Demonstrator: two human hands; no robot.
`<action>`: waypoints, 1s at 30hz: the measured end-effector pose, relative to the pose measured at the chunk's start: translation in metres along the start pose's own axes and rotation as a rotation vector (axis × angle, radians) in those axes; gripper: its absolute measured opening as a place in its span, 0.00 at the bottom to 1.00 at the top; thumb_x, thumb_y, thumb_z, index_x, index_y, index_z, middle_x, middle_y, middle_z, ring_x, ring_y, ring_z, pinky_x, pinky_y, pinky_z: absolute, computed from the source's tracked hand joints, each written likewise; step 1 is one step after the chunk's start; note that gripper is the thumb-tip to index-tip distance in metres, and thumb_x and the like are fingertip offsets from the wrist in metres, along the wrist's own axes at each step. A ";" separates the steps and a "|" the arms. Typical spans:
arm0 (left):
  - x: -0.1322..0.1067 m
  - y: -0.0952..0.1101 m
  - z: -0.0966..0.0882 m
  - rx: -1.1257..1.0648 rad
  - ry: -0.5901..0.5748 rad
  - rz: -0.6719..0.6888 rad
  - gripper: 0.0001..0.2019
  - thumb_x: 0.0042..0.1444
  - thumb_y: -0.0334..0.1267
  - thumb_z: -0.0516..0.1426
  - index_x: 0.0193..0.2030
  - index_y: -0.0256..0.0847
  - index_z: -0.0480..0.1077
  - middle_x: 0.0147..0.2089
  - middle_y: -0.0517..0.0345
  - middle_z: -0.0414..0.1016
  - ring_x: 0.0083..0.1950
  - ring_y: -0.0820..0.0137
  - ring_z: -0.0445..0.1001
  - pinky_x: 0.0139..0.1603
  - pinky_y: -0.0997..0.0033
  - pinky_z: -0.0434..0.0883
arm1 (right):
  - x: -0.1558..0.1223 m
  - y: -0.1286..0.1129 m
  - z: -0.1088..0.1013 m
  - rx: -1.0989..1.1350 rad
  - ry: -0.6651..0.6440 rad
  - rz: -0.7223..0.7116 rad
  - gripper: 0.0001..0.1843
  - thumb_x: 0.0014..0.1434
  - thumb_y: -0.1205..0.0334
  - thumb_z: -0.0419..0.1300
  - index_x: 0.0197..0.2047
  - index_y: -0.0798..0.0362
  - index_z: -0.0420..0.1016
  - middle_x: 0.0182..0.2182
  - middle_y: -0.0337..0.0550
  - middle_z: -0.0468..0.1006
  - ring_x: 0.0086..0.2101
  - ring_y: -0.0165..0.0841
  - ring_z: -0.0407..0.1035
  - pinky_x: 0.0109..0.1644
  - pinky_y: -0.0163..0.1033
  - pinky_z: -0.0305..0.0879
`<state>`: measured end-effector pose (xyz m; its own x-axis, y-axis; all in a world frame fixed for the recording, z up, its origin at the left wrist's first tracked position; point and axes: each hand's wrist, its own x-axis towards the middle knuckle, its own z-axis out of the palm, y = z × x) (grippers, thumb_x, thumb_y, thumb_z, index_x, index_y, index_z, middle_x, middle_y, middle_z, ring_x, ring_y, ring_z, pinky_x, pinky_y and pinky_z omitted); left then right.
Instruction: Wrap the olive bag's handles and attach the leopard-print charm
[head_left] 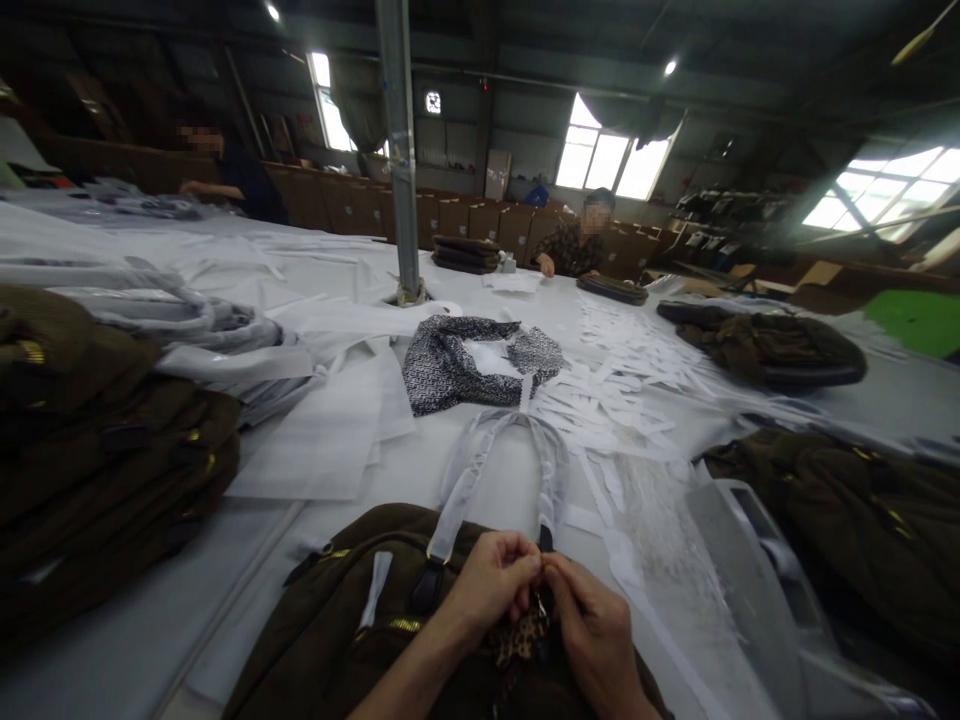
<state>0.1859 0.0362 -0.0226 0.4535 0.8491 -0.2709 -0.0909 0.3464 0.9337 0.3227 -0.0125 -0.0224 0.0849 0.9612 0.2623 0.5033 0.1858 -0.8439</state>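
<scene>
A dark olive-brown bag (315,620) lies right in front of me, with gold zips and handles (456,505) wrapped in white and clear covering. My left hand (491,578) and my right hand (596,620) meet above it, at the base of the right-hand handle. Both are closed, thumbs and forefingers pinched together fingertip to fingertip. What sits in the pinch is too small to make out. Just below the fingers hangs a leopard-print piece (516,640), partly hidden by my hands. White paper or wrap (377,585) is tied to a zip pull on the bag.
Similar brown bags (112,450) are piled at left, with more bags (847,500) at right. A black-and-white patterned cloth (450,370) and white strips (622,370) lie ahead. A metal post (401,150) rises from the table. One person (581,240) works across it, another (247,180) far left.
</scene>
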 end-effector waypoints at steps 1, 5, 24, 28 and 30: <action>0.002 0.001 -0.001 -0.020 0.015 0.028 0.11 0.51 0.45 0.54 0.29 0.37 0.64 0.14 0.68 0.62 0.11 0.82 0.55 0.12 0.82 0.51 | 0.000 0.000 0.000 0.012 0.028 0.027 0.11 0.58 0.60 0.55 0.41 0.49 0.77 0.28 0.41 0.77 0.26 0.33 0.70 0.32 0.34 0.67; 0.004 0.005 -0.003 -0.100 0.154 0.135 0.16 0.51 0.50 0.55 0.36 0.39 0.61 0.21 0.67 0.64 0.15 0.80 0.59 0.14 0.80 0.56 | 0.000 0.001 -0.003 0.101 0.178 0.165 0.19 0.59 0.53 0.53 0.48 0.56 0.71 0.26 0.41 0.77 0.18 0.29 0.65 0.24 0.33 0.65; -0.104 0.012 0.027 1.138 0.314 0.450 0.12 0.56 0.37 0.50 0.47 0.44 0.68 0.45 0.51 0.72 0.47 0.58 0.66 0.45 0.62 0.60 | -0.095 0.012 -0.070 -0.121 0.338 0.439 0.33 0.49 0.42 0.54 0.51 0.56 0.68 0.44 0.54 0.75 0.44 0.46 0.70 0.47 0.48 0.67; -0.110 0.011 0.023 1.263 0.286 0.427 0.15 0.60 0.36 0.43 0.37 0.42 0.70 0.37 0.50 0.75 0.40 0.60 0.70 0.40 0.62 0.62 | -0.113 0.023 -0.062 -0.062 0.294 0.520 0.37 0.43 0.39 0.55 0.52 0.54 0.67 0.46 0.55 0.75 0.48 0.49 0.68 0.52 0.50 0.64; -0.114 0.007 0.022 1.277 0.327 0.394 0.17 0.60 0.36 0.42 0.32 0.41 0.70 0.34 0.46 0.75 0.37 0.59 0.71 0.36 0.62 0.62 | -0.118 0.029 -0.057 -0.069 0.318 0.534 0.36 0.40 0.40 0.57 0.50 0.52 0.69 0.42 0.55 0.77 0.46 0.51 0.69 0.48 0.51 0.67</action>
<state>0.1530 -0.0670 0.0197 0.3444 0.9208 0.1830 0.7873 -0.3895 0.4779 0.3761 -0.1322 -0.0510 0.5865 0.8083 -0.0523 0.3738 -0.3274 -0.8678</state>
